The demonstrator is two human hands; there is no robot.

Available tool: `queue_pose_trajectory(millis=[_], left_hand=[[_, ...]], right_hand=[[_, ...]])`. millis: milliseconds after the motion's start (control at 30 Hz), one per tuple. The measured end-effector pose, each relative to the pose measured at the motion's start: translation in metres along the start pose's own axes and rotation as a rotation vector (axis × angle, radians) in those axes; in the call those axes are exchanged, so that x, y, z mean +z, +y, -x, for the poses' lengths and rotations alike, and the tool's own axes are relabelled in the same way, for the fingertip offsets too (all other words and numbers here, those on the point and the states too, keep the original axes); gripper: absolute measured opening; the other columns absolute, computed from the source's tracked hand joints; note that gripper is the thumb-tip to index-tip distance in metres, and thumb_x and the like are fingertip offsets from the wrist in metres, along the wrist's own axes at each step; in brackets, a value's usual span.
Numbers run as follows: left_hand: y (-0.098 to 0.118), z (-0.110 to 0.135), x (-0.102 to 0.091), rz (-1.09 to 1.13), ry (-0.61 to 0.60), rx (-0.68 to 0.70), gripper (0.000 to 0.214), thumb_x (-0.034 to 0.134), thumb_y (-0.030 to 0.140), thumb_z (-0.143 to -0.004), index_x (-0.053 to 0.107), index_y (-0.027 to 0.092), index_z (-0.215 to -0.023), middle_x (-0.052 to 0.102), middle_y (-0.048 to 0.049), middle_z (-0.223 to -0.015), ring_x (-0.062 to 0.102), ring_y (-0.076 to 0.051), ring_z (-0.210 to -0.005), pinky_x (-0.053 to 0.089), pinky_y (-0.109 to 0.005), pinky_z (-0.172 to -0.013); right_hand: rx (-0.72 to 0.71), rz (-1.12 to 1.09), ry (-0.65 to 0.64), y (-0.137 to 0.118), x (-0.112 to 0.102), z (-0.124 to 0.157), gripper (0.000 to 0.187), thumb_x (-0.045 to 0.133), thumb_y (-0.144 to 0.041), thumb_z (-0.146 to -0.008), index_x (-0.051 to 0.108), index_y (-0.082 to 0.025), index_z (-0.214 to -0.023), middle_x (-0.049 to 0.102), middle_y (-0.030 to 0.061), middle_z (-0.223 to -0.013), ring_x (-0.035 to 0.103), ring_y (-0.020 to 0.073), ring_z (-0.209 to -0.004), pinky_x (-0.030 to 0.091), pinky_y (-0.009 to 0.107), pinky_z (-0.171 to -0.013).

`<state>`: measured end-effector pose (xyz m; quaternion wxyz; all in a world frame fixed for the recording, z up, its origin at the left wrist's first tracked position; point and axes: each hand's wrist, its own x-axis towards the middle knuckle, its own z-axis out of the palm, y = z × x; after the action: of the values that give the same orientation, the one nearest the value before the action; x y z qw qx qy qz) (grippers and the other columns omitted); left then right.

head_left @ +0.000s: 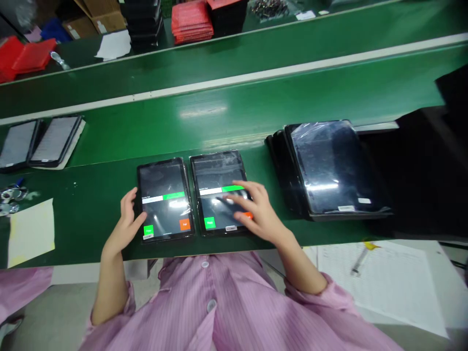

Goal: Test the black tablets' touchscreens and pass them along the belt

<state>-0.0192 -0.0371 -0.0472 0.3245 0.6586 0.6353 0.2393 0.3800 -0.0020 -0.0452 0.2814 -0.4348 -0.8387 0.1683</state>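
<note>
Two tablets lie side by side, face up, on the green bench (102, 209) in front of me. The left tablet (164, 180) has a lit screen with a white and green bar, a green button and an orange "Fail" button. A similar screen glows on the right tablet (217, 175). At the left tablet's left edge rests my left hand (126, 224), thumb and fingers apart. My right hand (259, 212) is spread over the right tablet's right side and partly hides its orange button; whether a fingertip touches the glass I cannot tell.
A stack of dark tablets (329, 165) stands to the right, beside black material (417, 165). More tablets (54, 139) lie at the far left, above a pale yellow sheet (32, 231). Red packets (192, 22) are piled on the back shelf. Papers (383, 278) lie at lower right.
</note>
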Motion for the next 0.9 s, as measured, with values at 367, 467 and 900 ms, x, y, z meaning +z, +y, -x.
queue_pose_trajectory(millis=[367, 467, 900], left_hand=[[0.086, -0.138, 0.028, -0.715, -0.210, 0.418, 0.050, 0.041, 0.055, -0.099, 0.055, 0.024, -0.136, 0.046, -0.0202, -0.150, 0.038, -0.039, -0.142, -0.007, -0.078, -0.108], [0.089, -0.141, 0.033, -0.737, -0.222, 0.443, 0.051, 0.045, 0.058, -0.096, 0.060, 0.023, -0.129, 0.048, -0.0209, -0.149, 0.041, -0.040, -0.140, -0.006, -0.078, -0.109], [0.097, -0.140, 0.028, -0.695, -0.300, 0.374, 0.059, 0.030, 0.062, -0.099, 0.054, 0.024, -0.136, 0.043, -0.0203, -0.153, 0.035, -0.038, -0.145, -0.012, -0.078, -0.107]], right_hand=[[0.585, -0.662, 0.373, 0.103, 0.039, -0.051, 0.037, 0.061, -0.043, -0.085, 0.066, -0.022, -0.115, 0.068, 0.0086, -0.114, 0.062, 0.0256, -0.107, 0.046, 0.046, -0.102], [0.593, -0.691, 0.378, 0.099, 0.036, -0.046, 0.038, 0.065, -0.043, -0.082, 0.068, -0.021, -0.113, 0.069, 0.0081, -0.110, 0.064, 0.0248, -0.103, 0.047, 0.045, -0.101], [0.623, -0.668, 0.404, 0.099, 0.036, -0.045, 0.037, 0.072, -0.045, -0.077, 0.065, -0.023, -0.106, 0.069, 0.0063, -0.098, 0.064, 0.0233, -0.094, 0.052, 0.042, -0.091]])
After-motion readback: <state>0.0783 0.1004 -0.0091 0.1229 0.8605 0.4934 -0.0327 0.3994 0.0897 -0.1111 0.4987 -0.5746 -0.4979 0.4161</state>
